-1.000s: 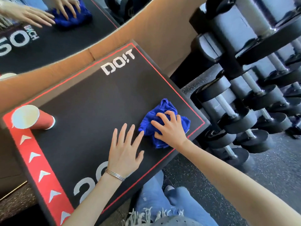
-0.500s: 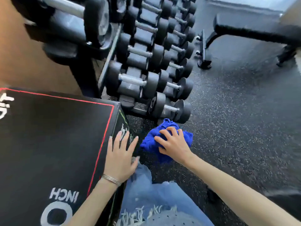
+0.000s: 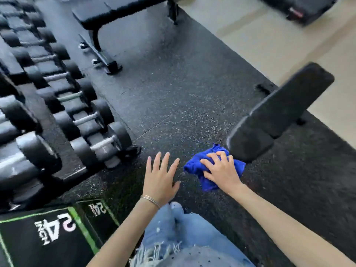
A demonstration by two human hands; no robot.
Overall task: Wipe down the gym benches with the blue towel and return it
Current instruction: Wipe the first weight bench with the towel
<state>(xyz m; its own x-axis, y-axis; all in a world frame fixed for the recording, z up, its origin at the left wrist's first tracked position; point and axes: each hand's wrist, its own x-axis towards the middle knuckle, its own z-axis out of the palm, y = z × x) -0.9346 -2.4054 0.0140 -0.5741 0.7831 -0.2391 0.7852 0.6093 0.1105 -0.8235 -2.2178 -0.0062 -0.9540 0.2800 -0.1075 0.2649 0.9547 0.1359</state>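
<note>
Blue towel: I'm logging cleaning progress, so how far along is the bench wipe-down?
Done: no wiped bench can be confirmed. In hand: the right hand grips the blue towel beside the end of the near bench pad; the left hand is open, empty. Left: wiping that pad, the far flat bench, and returning the towel.

bench pad (image 3: 279,114) right, dumbbell rack (image 3: 63,105) left

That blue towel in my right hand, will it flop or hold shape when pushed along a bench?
Probably floppy: the blue towel sits crumpled in folds under the right hand. Likely light, since one hand holds it. Pushed, it would probably bunch up.
</note>
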